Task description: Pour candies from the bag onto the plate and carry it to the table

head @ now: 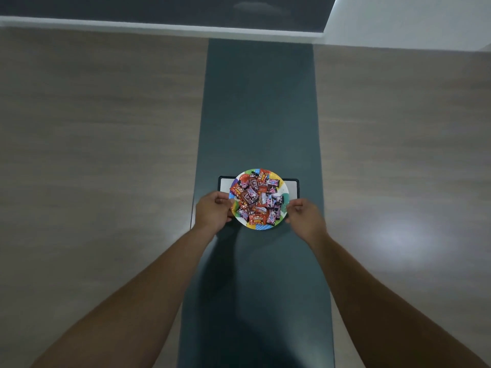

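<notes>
So the plate (283, 189) was a round paper one with a bright multicolour rim, and it was heaped with wrapped candies (257, 199), mostly red, orange and dark wrappers with some pink bits mixed in. It sat over a white rectangular mat with a dark border (292, 185), which lay on a long dark teal table (259, 107) running straight away from the camera. The plate covered the middle of that mat, with the mat's left and right ends poking out behind it, and the plate's near rim hung past the mat's near edge.

Both hands were on it. The left hand (212, 211) was pinching the plate's left rim, fingers curled in with the thumb on top. The right hand (305, 216) was doing the same on the right rim, fingertips closed on the edge. Couldn't tell if the plate was resting on the mat or lifted just off it.

Both bare forearms came in from the bottom corners of the shot. Pale wood-look floor (101, 128) lay on either side of the table, and a white wall (411, 19) sat at the far right end
</notes>
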A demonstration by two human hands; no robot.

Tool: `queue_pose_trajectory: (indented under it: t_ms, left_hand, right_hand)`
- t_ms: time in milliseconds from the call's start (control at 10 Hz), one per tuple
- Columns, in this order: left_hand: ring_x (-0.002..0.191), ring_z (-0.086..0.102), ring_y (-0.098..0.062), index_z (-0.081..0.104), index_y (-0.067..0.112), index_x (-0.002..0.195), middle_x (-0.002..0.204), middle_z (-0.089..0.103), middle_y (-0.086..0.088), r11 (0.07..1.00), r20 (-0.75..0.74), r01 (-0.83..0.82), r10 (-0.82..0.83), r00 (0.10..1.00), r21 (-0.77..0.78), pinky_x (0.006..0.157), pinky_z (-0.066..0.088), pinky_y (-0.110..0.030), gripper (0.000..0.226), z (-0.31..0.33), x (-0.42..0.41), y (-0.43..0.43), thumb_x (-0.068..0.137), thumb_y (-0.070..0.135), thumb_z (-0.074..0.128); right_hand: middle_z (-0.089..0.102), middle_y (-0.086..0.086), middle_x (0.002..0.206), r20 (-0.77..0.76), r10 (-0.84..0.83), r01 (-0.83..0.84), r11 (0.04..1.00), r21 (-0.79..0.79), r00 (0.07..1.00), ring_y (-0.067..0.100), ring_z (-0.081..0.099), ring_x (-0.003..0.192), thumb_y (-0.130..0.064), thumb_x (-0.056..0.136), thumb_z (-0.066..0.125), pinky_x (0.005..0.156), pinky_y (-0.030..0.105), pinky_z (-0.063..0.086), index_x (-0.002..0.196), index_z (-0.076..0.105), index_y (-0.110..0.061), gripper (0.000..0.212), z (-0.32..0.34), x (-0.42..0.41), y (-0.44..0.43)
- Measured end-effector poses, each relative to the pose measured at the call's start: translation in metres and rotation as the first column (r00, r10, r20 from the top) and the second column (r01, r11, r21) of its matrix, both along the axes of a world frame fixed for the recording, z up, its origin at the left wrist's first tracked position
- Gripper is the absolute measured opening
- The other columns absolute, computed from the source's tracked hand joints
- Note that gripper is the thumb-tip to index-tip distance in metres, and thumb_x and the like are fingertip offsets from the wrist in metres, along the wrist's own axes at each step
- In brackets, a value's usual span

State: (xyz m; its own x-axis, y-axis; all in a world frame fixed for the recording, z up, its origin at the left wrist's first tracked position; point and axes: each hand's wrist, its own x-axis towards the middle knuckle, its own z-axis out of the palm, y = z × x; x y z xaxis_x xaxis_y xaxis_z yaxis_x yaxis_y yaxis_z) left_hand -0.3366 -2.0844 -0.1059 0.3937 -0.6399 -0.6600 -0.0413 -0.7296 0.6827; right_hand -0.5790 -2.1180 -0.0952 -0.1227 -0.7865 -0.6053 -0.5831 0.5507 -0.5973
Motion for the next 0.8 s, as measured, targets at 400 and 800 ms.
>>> queue_pose_trajectory:
  t_ms: [400,800]
  left_hand:
    - [0.083,0.079,-0.023,0.070,0.016,0.106,0.110,0.080,-0.012,0.999,0.011,0.020,-0.020,1.000,0.026,0.062,0.063,-0.032,0.003,-0.022,-0.003,-0.008,0.104,0.018,0.069]
    - [0.090,0.079,-0.027,0.067,0.022,0.115,0.113,0.076,-0.005,0.992,0.095,0.118,-0.113,0.989,-0.045,0.070,0.066,-0.030,0.011,0.033,0.002,0.057,0.111,0.024,0.057]
  right_hand:
    - [0.078,0.013,0.125,-0.048,-0.051,0.051,0.999,-0.004,0.998,0.030,0.072,0.115,-0.019,0.102,0.062,0.085,0.024,0.044,0.126,0.073,-0.006,0.030,-0.019,0.005,-0.013]
    - [0.078,0.007,0.126,-0.084,0.080,-0.077,0.996,0.042,0.993,0.028,0.073,0.117,-0.022,0.101,0.062,0.084,0.023,0.046,0.126,0.075,-0.011,0.030,0.008,-0.012,0.043]
